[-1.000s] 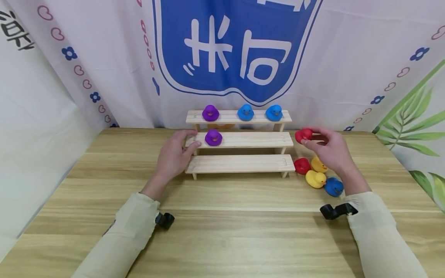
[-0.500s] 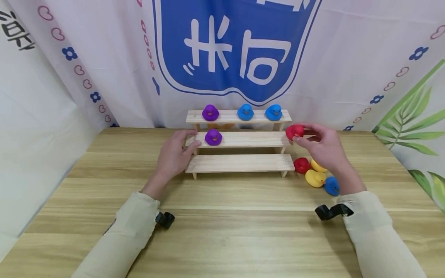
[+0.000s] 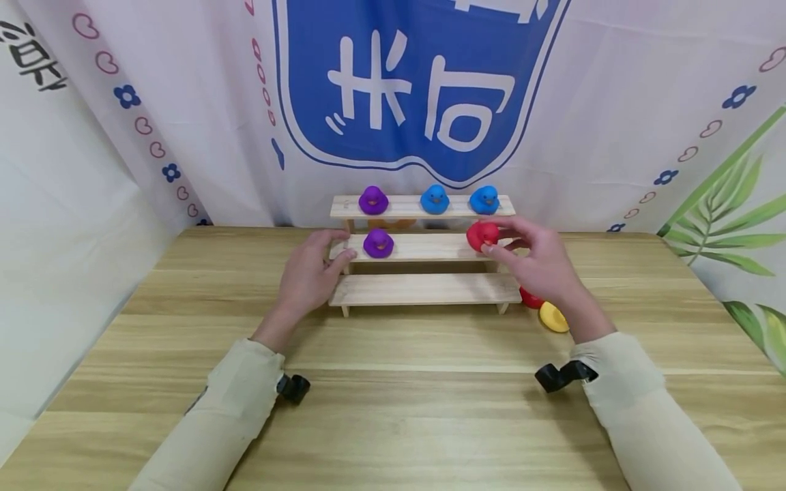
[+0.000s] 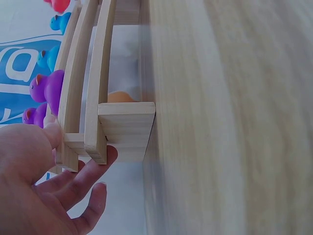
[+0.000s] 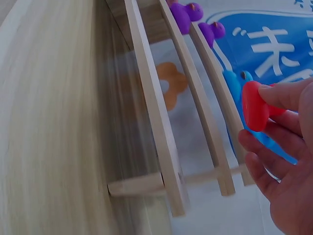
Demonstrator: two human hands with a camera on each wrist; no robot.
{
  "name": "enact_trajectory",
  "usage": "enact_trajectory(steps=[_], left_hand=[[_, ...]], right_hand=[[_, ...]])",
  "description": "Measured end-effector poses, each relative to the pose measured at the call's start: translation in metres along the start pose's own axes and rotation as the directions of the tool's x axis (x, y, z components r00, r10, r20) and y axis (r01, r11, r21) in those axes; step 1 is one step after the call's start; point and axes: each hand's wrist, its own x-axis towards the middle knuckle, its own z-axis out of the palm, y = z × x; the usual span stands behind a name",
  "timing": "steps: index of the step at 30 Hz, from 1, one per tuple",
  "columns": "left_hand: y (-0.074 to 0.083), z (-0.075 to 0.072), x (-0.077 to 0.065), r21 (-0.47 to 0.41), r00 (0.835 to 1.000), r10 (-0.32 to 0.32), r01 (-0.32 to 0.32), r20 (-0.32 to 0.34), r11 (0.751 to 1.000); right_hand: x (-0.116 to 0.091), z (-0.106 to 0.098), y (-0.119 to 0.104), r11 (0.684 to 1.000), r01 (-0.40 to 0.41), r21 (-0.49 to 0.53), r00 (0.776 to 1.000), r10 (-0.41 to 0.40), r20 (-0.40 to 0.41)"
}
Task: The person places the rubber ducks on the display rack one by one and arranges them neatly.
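Observation:
A three-step wooden display rack (image 3: 424, 289) stands on the table. My left hand (image 3: 309, 271) holds its left end, thumb (image 4: 53, 131) over the middle step and fingers at the board ends. My right hand (image 3: 540, 262) pinches a red rubber duck (image 3: 482, 236) between thumb and fingers, over the right part of the middle step. In the right wrist view the red duck (image 5: 256, 106) appears above the boards, apart from them. On the middle step's left sits a purple duck (image 3: 378, 243). The top step bears another purple duck (image 3: 373, 200) and two blue ducks (image 3: 435, 199) (image 3: 484, 200).
Right of the rack, partly hidden by my right forearm, lie another red duck (image 3: 530, 298) and a yellow duck (image 3: 554, 318). A printed cloth (image 3: 233, 136) hangs right behind the rack. The wooden table (image 3: 393, 409) extends toward me.
My right hand has carried the red duck leftward, from beside the rack to over the middle step. Its forearm now covers more of the loose ducks. The left hand stays put.

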Motion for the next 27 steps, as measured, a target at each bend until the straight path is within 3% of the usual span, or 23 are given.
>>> enact_trajectory(steps=[8, 18, 27], left_hand=[[0.001, 0.0, -0.001, -0.004, 1.0, -0.004, 0.004, 0.003, 1.0], [0.0, 0.001, 0.001, -0.003, 1.0, 0.003, -0.003, -0.006, 1.0], [-0.001, 0.001, 0.0, 0.0, 1.0, 0.004, -0.004, -0.003, 1.0]], right_hand=[[0.012, 0.018, -0.007, 0.998, 0.067, -0.012, 0.996, -0.066, 0.068], [0.022, 0.037, -0.01, 0.998, 0.057, -0.034, 0.988, -0.051, 0.146], [0.025, 0.047, -0.012, 0.996, 0.051, -0.076, 0.986, -0.038, 0.16]])
